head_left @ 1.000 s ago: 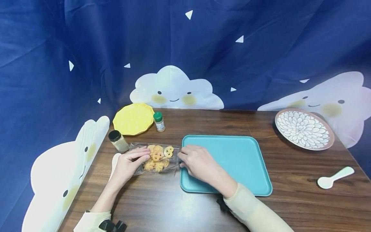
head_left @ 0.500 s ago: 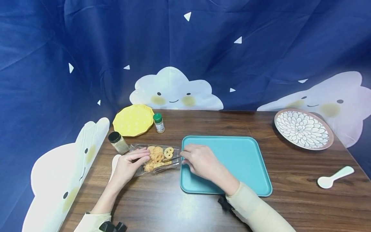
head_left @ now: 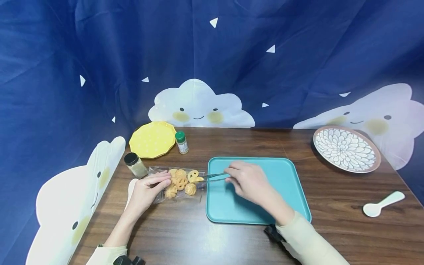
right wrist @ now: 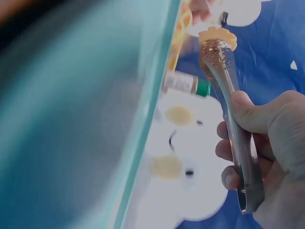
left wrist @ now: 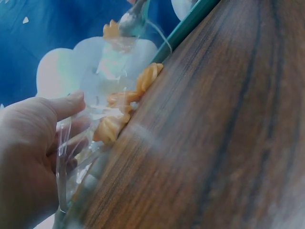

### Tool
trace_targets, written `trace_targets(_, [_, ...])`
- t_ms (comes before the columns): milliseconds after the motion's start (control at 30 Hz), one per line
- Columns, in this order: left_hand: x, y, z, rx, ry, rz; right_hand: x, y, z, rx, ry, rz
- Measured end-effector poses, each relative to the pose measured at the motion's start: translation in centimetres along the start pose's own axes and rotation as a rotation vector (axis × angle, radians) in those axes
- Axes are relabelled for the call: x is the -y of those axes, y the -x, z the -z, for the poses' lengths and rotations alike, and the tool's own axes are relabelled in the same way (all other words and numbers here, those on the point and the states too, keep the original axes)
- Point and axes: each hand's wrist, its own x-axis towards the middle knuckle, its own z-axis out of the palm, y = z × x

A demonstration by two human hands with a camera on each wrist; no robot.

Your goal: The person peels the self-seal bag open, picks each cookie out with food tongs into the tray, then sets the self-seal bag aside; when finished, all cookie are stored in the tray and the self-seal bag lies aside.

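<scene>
Butter cookies (head_left: 180,182) of several shapes lie in or on a crinkled clear plastic bag (head_left: 162,198) on the table. My left hand (head_left: 150,187) holds the bag's left end; in the left wrist view that hand (left wrist: 38,143) has thumb and fingers about the plastic. Metal tongs (right wrist: 228,105) are gripped by my right hand (right wrist: 271,133), thumb on one arm and fingers on the other. Their tips pinch one cookie (right wrist: 218,37) at the bag's right end. In the head view the right hand (head_left: 251,182) hovers over the teal tray (head_left: 275,209).
A yellow plate (head_left: 152,140), a green-capped shaker (head_left: 182,142) and a black-lidded jar (head_left: 136,165) stand at back left. A white utensil (head_left: 130,189) lies partly behind the left forearm. To the right are a flower-patterned plate (head_left: 346,149) and a spoon (head_left: 382,204).
The right hand has moved right over the teal tray, drawing the tongs back from among the cookies with one cookie at their tips. The left hand has stayed in place.
</scene>
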Motion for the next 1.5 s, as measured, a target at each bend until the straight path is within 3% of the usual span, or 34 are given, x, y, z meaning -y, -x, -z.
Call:
trace_targets(133, [0.1, 0.6, -0.1, -0.002, 0.011, 0.028, -1.9, 2.1, 1.3, -0.001, 0.013, -0.073])
trace_targets(200, [-0.7, 0.8, -0.1, -0.003, 0.011, 0.035, -3.0, 3.0, 1.7, -0.008, 0.017, -0.09])
trace_targets(367, [-1.1, 0.9, -0.2, -0.009, 0.02, 0.039, -5.1, 4.0, 2.3, -0.004, 0.085, -0.112])
trace_targets(467, [0.0, 0.8, -0.3, -0.013, 0.016, 0.044, -5.8, 4.2, 2.5, 0.015, 0.127, -0.126])
trace_targets(667, [-0.3, 0.5, -0.3, 0.005, 0.021, 0.07, -6.3, 4.2, 2.5, 0.007, 0.129, -0.114])
trace_targets(900, [-2.5, 0.4, 0.1, 0.015, 0.031, 0.04, -6.8, 4.1, 2.2, -0.008, 0.139, -0.084])
trace_targets(1167, [-3.1, 0.3, 0.3, 0.039, 0.034, 0.049, -7.0, 4.0, 2.3, 0.074, 0.127, -0.075])
trace_targets(1500, [-3.2, 0.2, 0.2, 0.035, 0.025, 0.054, -6.8, 4.0, 2.8, 0.15, 0.101, -0.137])
